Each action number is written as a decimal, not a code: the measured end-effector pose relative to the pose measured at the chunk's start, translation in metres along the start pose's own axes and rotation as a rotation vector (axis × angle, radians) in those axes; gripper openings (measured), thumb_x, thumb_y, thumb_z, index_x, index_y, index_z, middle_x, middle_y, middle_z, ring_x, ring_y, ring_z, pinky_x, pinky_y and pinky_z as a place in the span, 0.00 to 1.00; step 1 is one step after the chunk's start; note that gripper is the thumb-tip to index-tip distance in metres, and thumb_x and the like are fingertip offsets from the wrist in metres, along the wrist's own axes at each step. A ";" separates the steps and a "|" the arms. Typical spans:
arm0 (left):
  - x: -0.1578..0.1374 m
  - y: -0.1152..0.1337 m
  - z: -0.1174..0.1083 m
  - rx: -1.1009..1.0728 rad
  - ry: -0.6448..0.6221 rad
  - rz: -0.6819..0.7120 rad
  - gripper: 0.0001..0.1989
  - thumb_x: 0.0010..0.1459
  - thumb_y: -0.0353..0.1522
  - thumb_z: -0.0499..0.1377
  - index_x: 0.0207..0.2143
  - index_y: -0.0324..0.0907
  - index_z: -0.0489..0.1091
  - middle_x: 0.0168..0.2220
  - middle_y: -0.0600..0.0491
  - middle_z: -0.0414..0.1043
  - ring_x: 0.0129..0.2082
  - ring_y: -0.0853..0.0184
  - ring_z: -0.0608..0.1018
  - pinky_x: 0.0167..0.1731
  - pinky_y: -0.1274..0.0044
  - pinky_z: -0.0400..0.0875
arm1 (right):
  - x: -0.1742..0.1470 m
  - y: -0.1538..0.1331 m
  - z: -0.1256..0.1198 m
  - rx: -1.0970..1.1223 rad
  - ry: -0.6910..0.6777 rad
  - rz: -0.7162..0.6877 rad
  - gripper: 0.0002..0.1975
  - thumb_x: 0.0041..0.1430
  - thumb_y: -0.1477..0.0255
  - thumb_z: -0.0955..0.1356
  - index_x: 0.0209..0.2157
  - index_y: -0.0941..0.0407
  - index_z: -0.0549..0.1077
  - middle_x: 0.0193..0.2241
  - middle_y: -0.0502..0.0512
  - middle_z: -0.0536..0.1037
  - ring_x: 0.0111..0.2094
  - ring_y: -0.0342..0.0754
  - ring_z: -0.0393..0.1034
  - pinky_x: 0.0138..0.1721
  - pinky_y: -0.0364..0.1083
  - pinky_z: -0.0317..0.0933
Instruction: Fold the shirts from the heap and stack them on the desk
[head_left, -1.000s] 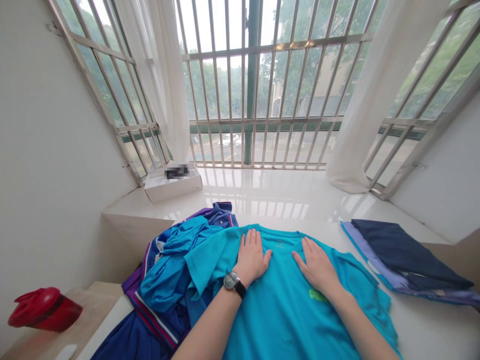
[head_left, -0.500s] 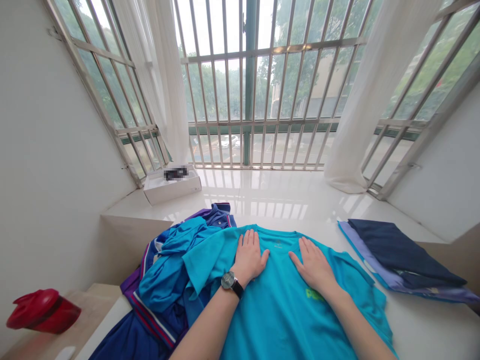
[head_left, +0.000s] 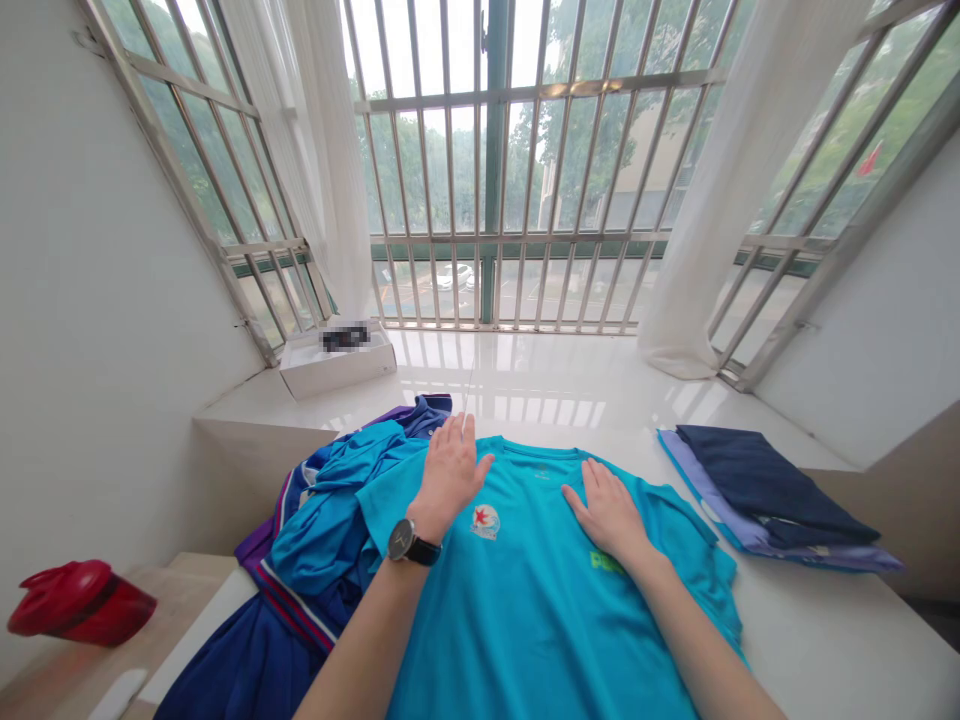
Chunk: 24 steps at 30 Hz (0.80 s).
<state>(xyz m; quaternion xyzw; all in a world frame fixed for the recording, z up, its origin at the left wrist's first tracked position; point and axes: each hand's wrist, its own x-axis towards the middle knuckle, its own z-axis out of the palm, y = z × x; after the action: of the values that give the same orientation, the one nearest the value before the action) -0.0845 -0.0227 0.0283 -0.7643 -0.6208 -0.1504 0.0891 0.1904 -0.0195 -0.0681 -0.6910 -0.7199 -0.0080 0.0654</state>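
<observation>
A turquoise T-shirt (head_left: 525, 600) lies spread out front side up, its collar toward the window, with a round badge on the chest and green lettering on the other side. My left hand (head_left: 452, 475), a watch on its wrist, is over the shirt's left shoulder with fingers extended; whether it touches the cloth I cannot tell. Flat on the shirt near the right of the collar rests my right hand (head_left: 607, 508), fingers stretched out. Neither hand grasps anything. Against the shirt's left sleeve is a heap of crumpled blue and purple clothes (head_left: 300, 600).
A stack of folded clothes (head_left: 765, 490), navy on top, lies at the right of the white sill (head_left: 510, 380). An open white box (head_left: 341, 370) stands at the back left. Low on the left is a red object (head_left: 82, 603). Barred windows and white curtains (head_left: 682, 250) close off the back.
My left hand has moved left and away from beside the collar, uncovering the round chest badge. My right hand stays on the shirt. The view has shifted slightly.
</observation>
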 end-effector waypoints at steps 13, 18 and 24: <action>-0.058 -0.110 -0.043 0.100 -0.152 -0.117 0.16 0.65 0.40 0.52 0.46 0.44 0.75 0.49 0.48 0.74 0.47 0.56 0.75 0.44 0.71 0.69 | -0.004 -0.004 -0.014 0.074 -0.021 -0.017 0.38 0.67 0.55 0.55 0.66 0.70 0.54 0.67 0.70 0.56 0.68 0.58 0.48 0.66 0.53 0.42; -0.056 -0.097 -0.049 0.046 -0.046 -0.067 0.15 0.67 0.36 0.49 0.42 0.44 0.75 0.47 0.50 0.76 0.47 0.59 0.76 0.44 0.73 0.69 | -0.003 -0.001 -0.009 0.080 -0.018 -0.036 0.37 0.67 0.55 0.56 0.66 0.70 0.55 0.66 0.69 0.57 0.68 0.59 0.48 0.66 0.55 0.43; -0.037 -0.103 -0.068 -0.042 0.009 -0.185 0.16 0.69 0.38 0.46 0.46 0.45 0.71 0.41 0.50 0.79 0.42 0.59 0.79 0.41 0.75 0.69 | -0.003 0.002 -0.005 0.084 -0.003 -0.052 0.37 0.67 0.54 0.55 0.66 0.68 0.56 0.66 0.69 0.57 0.67 0.59 0.49 0.65 0.56 0.44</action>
<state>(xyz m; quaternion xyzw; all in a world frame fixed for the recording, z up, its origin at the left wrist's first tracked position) -0.2002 -0.0567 0.0743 -0.7045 -0.6851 -0.1745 0.0615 0.1932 -0.0229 -0.0642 -0.6685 -0.7376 0.0214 0.0930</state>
